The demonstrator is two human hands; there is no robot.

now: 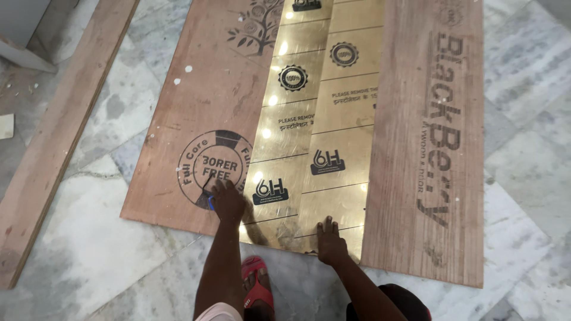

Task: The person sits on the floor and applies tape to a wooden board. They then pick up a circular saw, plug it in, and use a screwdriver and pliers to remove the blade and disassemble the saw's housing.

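a long wooden plank [56, 137] is seen at the left edge of the frame, laid on a grey-white marble floor [101, 249]. right of it, a large brown plywood sheet [202, 101] with dark printed marks fills the centre and runs out of the top of the frame. two glossy gold laminate strips [309, 137], mirror-bright and stamped with black emblems, are laid side by side on the plywood, from the top centre down to the lower centre. the left hand [228, 201] is placed at the left edge of the left strip, fingers curled closed around a small blue pen-like tool [210, 201]. a red sandal [257, 285] is shown at the bottom centre. the right hand [330, 244] is pressed flat on the near end of the right strip, fingers narrowly spread and holding nothing.
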